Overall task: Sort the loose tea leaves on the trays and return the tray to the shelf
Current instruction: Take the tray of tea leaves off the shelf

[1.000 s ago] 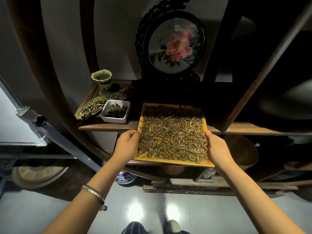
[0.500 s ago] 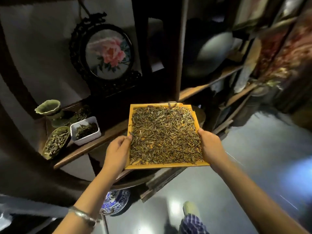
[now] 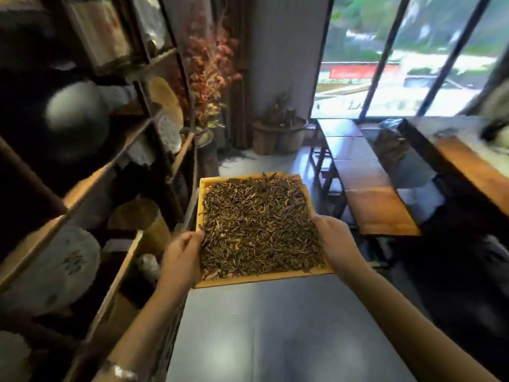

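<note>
A square yellow wooden tray (image 3: 264, 279) is held level in front of me over the grey floor. Loose dark tea leaves (image 3: 256, 224) cover almost its whole bottom. My left hand (image 3: 180, 260) grips the tray's left edge, thumb over the rim near the leaves. My right hand (image 3: 334, 241) grips the right edge the same way. The dark wooden shelf (image 3: 91, 177) stands to my left, apart from the tray.
The shelf holds round tea cakes (image 3: 52, 268) and pale wrapped items. A long wooden bench (image 3: 366, 194) and a dark table (image 3: 454, 166) stand at the right. Dried red branches (image 3: 212, 70) and a stump-like stand (image 3: 278, 136) sit by the far wall, beside a large window (image 3: 407, 56).
I have turned to the right, away from the shelf compartment with the flower picture and bowls. The tray came off the shelf board and is now carried over the floor, both hands still on it.
</note>
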A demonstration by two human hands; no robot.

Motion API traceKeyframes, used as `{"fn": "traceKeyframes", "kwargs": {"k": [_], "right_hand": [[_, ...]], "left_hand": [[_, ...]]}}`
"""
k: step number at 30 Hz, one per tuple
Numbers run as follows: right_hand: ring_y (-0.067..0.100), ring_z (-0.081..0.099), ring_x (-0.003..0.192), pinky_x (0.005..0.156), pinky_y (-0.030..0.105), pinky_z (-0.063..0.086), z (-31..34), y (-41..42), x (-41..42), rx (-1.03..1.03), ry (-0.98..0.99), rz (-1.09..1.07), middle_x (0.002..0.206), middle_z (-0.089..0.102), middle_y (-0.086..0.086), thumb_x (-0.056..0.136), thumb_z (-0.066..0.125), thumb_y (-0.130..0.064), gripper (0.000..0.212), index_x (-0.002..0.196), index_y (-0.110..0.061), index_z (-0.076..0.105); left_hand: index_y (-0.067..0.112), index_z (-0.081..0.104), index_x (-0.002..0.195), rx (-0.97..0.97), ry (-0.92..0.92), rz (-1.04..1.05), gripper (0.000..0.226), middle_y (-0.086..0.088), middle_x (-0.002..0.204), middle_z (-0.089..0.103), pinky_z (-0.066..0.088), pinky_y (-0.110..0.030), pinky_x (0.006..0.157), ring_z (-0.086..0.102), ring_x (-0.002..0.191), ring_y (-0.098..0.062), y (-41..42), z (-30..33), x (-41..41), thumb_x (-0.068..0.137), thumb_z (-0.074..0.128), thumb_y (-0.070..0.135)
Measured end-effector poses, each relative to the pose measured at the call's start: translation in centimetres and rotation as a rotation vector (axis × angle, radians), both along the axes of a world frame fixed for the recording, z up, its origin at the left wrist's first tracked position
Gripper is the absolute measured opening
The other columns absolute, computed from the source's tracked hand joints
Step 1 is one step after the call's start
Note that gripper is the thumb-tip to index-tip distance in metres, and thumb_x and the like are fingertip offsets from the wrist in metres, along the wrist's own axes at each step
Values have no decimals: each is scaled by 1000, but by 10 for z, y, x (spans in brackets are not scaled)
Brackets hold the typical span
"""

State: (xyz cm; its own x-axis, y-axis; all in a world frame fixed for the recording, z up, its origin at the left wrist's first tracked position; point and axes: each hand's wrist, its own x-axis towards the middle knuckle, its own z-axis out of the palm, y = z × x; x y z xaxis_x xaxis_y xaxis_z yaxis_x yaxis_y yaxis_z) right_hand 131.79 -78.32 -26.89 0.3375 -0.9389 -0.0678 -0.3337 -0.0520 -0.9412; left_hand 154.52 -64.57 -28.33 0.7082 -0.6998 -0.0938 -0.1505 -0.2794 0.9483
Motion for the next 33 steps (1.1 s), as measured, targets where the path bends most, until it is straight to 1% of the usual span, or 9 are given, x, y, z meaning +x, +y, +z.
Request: {"fn": "traceKeyframes", "kwargs": {"k": [3,7,10,16,20,24,28,31,33], "right_hand": [[44,56,73,66,47,48,4,-11,-70,-12,-15,-191,86,59,37,100,44,-23,45,90,18,59],[4,48,54,50,22,36,4,-13,-165,17,-55,-480,55,54,-4,98,47,-27,44,63,-4,59],[-2,58,50,45,10,40,6,-9,-232,29,-90,-603,54,63,-11,97,48,-28,37,65,-15,62],[17,71,79,67,31,56,15,-14,-351,72,-79,-783,84,73,4,96,49,-33,28,88,-16,70],[13,70,75,60,25,52,13,-21,-419,64,-107,-859,85,73,3,96,49,-35,28,90,-16,69],[23,71,82,76,42,57,12,-23,-479,49,-147,-964,87,74,7,97,50,-32,27,91,-14,70],[19,71,79,71,36,57,7,-23,-529,37,-130,-1044,83,74,5,97,48,-30,28,85,-17,70],[15,71,74,66,31,56,-1,-28,-560,42,-124,-1115,79,74,2,97,48,-30,29,84,-17,70],[14,71,71,58,24,55,-8,-34,-578,45,-126,-1158,77,74,1,98,48,-30,30,84,-15,70]], "left_hand": [[18,66,78,12,-25,-187,25,-13,88,69,48,-39,78,63,86,-27,-56,5,-48,96,51,26],[18,62,71,28,1,-379,30,-14,80,65,50,-53,80,61,82,-33,-119,10,-128,96,51,29],[14,68,74,24,-33,-544,34,-17,80,69,52,-49,75,64,81,-35,-155,9,-193,93,52,37],[16,62,68,-34,-27,-733,30,-8,71,61,39,-30,59,54,67,-18,-204,10,-323,95,53,23],[-10,63,78,-90,9,-835,34,-12,72,58,39,-31,61,52,70,-20,-233,9,-397,96,52,17],[4,65,73,-105,-47,-946,33,-8,72,66,44,-23,62,57,69,-20,-259,7,-464,97,50,19],[-2,66,78,-99,-91,-1060,32,-20,81,68,47,-39,75,60,77,-28,-286,4,-523,97,50,18],[9,64,67,-117,-139,-1133,34,-7,68,64,41,-19,59,55,62,-8,-305,1,-562,97,51,19],[16,62,65,-88,-117,-1190,35,-1,66,63,41,-18,59,56,62,-6,-319,-5,-587,97,50,21]]}}
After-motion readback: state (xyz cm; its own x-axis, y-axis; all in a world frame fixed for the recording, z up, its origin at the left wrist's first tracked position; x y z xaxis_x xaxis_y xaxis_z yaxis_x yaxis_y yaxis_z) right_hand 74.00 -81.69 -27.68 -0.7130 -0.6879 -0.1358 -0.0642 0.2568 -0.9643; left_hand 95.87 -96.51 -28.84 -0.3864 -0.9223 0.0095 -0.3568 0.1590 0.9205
